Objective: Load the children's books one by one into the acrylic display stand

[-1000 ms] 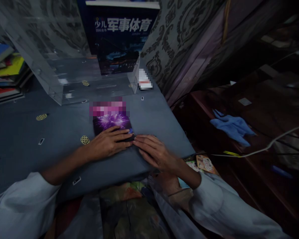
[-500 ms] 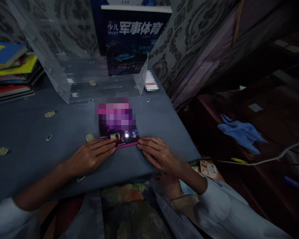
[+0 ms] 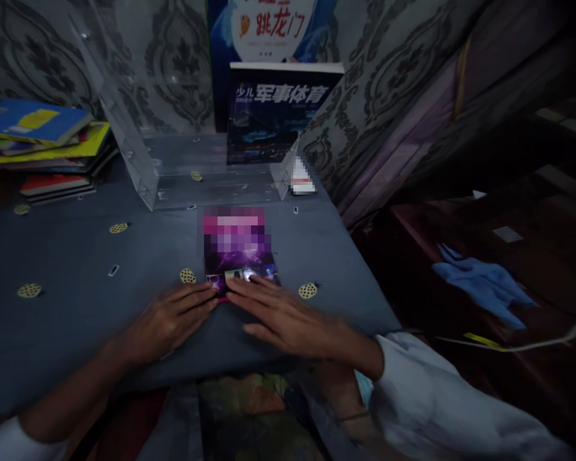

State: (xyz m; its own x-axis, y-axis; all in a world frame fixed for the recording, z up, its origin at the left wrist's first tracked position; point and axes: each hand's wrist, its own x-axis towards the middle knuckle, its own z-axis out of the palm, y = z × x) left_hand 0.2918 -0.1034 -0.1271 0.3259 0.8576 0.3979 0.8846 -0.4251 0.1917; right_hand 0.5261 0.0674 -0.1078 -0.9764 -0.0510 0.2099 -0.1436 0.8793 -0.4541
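A small purple and pink book (image 3: 242,256) lies flat on the cloth-covered table, its upper cover blurred out. My left hand (image 3: 166,320) rests at the book's lower left corner, fingers stretched out and touching its edge. Across the lower edge of the cover lies my right hand (image 3: 281,314), palm down with its fingers extended and hiding part of that edge. Neither hand is closed around anything.
Behind the book stands a clear acrylic rack (image 3: 146,186) holding a dark upright book (image 3: 276,121) and a blue one (image 3: 317,32). A book stack (image 3: 43,128) sits at left. Past the right table edge lies a blue cloth (image 3: 480,282).
My right hand has shifted left from the book's lower right corner onto its lower cover. My left hand stays at the left corner. The camera view has tilted up and left.
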